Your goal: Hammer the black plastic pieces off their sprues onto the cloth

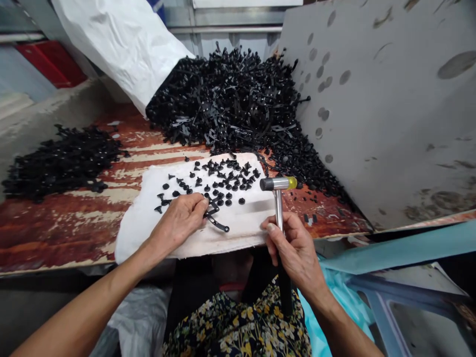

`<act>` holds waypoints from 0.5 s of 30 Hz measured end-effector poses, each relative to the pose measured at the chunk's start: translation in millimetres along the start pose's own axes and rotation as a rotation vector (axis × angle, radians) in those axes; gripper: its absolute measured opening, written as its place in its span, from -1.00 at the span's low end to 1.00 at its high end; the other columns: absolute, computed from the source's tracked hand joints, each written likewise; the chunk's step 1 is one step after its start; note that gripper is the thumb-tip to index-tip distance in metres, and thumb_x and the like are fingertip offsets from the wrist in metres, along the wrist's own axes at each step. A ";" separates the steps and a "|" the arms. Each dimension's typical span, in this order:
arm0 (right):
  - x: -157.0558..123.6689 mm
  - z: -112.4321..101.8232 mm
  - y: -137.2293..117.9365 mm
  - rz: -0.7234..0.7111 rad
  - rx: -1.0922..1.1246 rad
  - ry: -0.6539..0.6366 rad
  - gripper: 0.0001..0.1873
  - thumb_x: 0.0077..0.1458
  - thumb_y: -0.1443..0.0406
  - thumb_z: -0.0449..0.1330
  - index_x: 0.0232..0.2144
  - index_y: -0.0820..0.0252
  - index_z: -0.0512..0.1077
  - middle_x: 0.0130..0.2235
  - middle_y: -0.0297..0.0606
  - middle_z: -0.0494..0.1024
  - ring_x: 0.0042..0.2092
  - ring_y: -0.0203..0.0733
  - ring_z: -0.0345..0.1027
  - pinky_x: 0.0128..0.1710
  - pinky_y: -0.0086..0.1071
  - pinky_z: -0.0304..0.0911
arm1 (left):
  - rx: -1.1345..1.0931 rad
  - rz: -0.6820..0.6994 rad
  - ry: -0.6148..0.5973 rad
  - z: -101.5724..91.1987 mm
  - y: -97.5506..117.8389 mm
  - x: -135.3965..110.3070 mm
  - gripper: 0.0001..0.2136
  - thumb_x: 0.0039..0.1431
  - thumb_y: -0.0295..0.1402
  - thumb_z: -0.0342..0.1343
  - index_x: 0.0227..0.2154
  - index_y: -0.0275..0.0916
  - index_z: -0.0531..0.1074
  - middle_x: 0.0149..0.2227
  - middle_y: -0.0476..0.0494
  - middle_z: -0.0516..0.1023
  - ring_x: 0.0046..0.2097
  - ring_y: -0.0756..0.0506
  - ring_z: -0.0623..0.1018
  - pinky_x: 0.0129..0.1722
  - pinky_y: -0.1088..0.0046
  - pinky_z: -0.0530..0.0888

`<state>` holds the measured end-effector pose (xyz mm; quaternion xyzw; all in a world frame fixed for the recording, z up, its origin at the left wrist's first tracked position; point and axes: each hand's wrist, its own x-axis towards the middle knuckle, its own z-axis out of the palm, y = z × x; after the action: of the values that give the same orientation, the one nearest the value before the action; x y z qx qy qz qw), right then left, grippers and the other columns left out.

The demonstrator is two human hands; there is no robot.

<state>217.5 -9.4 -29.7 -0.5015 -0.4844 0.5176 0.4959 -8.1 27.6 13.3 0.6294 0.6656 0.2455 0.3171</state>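
Note:
My left hand [181,219] is closed in a pinch on a thin black plastic strip [216,221] that lies on a white cloth pad [245,223]. My right hand [295,250] grips the handle of a small hammer [277,184]; its metal head has a yellow tip and hangs upright just right of the pad's scattered small black studs [223,181]. The hammer head is above the cloth and touches nothing.
A big heap of black plastic strips [230,99] spills from a white sack [122,44] at the back. A smaller black pile [63,161] lies at the left of the worn red board [55,223]. A grey panel [390,109] leans at the right.

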 end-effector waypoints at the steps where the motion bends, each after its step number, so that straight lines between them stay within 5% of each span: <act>1: 0.3 0.0 -0.4 0.004 0.003 -0.002 -0.71 0.12 0.05 0.21 -0.37 0.12 0.29 -0.67 -0.58 0.28 -0.71 -0.43 0.09 -0.74 -0.56 0.04 | 0.005 0.000 -0.002 0.1 -0.6 0.9 -0.70 0.11 -0.10 -0.06 -0.61 -0.16 0.20 -0.65 0.09 0.15 -0.56 -0.04 0.44 -0.54 0.50 0.19; 15: 0.3 -0.5 3.8 -0.019 -0.016 -0.007 -0.73 0.15 0.08 0.19 -0.33 0.13 0.30 -0.68 -0.59 0.27 -0.71 -0.44 0.07 -0.74 -0.57 0.02 | -0.018 -0.040 -0.042 -1.8 -6.0 5.9 -0.65 0.09 -0.02 -0.08 -0.53 -0.19 0.35 -0.62 0.04 0.34 -0.55 -0.04 0.37 -0.51 0.46 0.21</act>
<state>217.9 -9.2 -33.5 -0.4991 -0.4948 0.5108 0.4951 -13.5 33.1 9.5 0.6181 0.6689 0.2321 0.3415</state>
